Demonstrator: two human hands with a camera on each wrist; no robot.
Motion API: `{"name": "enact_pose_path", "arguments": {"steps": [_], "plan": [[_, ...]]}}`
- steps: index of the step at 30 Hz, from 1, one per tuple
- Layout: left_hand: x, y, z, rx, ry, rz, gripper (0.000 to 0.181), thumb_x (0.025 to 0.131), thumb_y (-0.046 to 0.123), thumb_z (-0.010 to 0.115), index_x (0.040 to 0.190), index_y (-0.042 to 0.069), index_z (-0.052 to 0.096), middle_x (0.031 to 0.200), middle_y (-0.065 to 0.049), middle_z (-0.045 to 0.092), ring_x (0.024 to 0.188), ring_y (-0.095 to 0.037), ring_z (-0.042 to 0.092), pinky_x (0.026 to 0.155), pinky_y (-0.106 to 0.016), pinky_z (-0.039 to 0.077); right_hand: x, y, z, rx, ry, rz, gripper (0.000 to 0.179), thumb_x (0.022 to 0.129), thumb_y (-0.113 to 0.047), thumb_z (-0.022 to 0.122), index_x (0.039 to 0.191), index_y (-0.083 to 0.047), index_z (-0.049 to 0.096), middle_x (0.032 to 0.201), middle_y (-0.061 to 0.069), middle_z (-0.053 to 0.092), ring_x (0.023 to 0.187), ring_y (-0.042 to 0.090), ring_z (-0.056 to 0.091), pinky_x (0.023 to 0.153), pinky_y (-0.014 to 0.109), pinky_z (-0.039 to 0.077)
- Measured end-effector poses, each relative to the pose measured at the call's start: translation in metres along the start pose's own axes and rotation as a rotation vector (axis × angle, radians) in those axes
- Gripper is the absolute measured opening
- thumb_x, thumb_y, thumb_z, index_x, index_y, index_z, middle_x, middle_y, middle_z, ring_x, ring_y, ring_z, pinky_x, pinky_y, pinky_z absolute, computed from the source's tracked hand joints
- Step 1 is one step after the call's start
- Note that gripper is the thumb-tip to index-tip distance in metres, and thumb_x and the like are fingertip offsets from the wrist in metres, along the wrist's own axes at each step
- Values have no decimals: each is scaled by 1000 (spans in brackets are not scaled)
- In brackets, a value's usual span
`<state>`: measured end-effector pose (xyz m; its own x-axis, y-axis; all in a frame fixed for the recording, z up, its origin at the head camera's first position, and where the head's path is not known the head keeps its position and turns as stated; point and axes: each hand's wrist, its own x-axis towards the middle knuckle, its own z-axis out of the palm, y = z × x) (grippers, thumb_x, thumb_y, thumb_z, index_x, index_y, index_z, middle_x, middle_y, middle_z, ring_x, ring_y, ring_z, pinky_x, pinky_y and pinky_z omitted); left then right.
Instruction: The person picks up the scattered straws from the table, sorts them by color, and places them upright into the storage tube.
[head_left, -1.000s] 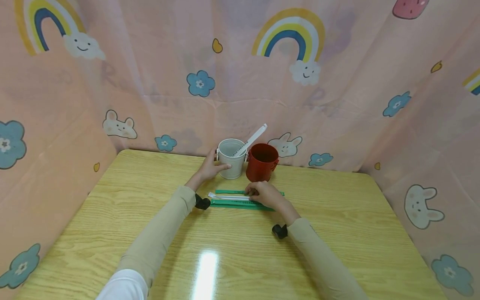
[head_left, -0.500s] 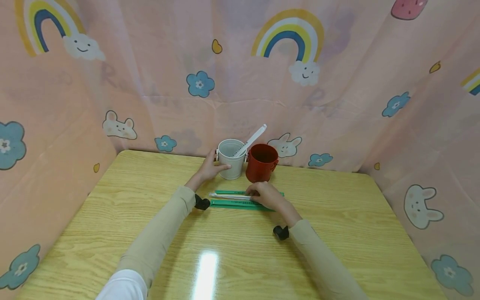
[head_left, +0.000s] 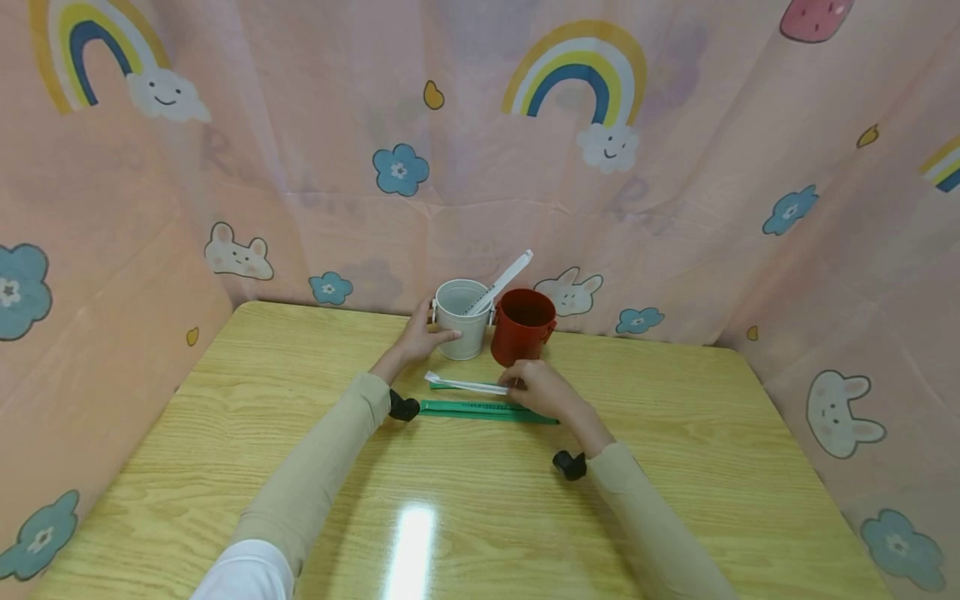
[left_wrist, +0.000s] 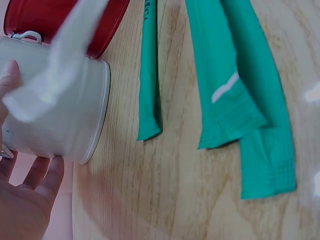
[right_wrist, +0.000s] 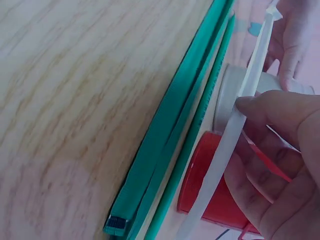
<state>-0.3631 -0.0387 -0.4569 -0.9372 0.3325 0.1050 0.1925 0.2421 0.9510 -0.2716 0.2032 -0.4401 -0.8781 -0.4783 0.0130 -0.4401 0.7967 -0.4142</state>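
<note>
My left hand (head_left: 417,337) grips the side of a small white bucket (head_left: 468,340), thumb in front and fingers round the far side. A white paper-wrapped straw (head_left: 510,277) leans in that bucket, its upper end sticking out to the right. My right hand (head_left: 546,390) pinches another white wrapped straw (right_wrist: 231,137) between thumb and fingers, raised off the table; its left end appears blurred before the bucket in the left wrist view. Below it lies a green wrapped straw (left_wrist: 148,80). Nearer me, green wrapped straws (head_left: 480,410) lie side by side, overlapping.
A red bucket (head_left: 517,337) stands just right of the white one, close behind my right hand. The wooden table (head_left: 285,467) ends at a pink patterned curtain (head_left: 337,233) at the back and sides. Black wrist cameras (head_left: 570,465) sit under both wrists.
My right hand has lifted the white wrapped straw from between the green ones and moved it slightly right and toward the buckets. The left hand has stayed on the white bucket.
</note>
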Motion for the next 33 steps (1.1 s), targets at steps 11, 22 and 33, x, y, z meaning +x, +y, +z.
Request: {"name": "enact_pose_path", "arguments": {"steps": [11,22,33], "plan": [[-8,13,-2,-21,-25,10,84,88,9,69,152,1,14,153,-22,24,140,-42,29,114,-55,29,-8,3,-11,96,94,59,17,86,-5,65,102,-10,69,93,3,66,85,17,57,78,30,53],[0,-2,0,5,2,19,80,89,8,67,151,7,17,151,-18,28,137,-39,35,109,-52,37,-9,-4,-18,151,213,85,13,85,-8,65,98,-11,64,89,4,65,80,17,57,71,30,53],[-1,0,1,12,2,-3,85,89,13,69,153,9,12,154,-16,25,141,-38,30,112,-53,33,-3,-13,-24,269,451,57,17,84,-5,67,98,-7,59,88,9,64,76,20,57,69,29,53]]}}
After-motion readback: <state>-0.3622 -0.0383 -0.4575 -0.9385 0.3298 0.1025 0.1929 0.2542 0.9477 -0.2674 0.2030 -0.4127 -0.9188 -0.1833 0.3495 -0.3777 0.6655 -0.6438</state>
